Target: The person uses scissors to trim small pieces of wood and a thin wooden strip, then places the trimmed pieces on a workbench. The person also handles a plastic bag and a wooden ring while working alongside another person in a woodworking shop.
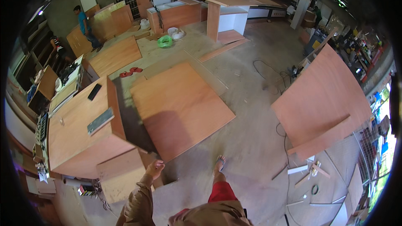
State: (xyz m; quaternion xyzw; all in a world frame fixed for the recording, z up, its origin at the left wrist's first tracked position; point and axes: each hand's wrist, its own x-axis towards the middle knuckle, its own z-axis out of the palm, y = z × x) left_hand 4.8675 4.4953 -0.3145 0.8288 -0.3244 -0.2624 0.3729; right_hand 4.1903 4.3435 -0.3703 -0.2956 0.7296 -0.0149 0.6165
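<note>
My left hand (155, 168) is in the lower middle, at the end of a brown-sleeved arm. Its fingers are curled in, and nothing shows in them. Just beyond it lies the near corner of a large reddish plywood sheet (184, 109) on the floor. To the left stands a plywood box-like cabinet (79, 121), with a dark phone-like slab (95, 92) and a grey flat block (100, 121) on top. A pale board (121, 175) leans against the cabinet's near side, beside my forearm. My right hand is out of view.
A curved plywood panel (326, 96) stands at right, near a cable (286, 150) and scattered wood strips (320, 169). Farther off are a white-lined cabinet (232, 21), red slippers (131, 72) and a green bag (165, 41). A person in blue (83, 23) walks at far left.
</note>
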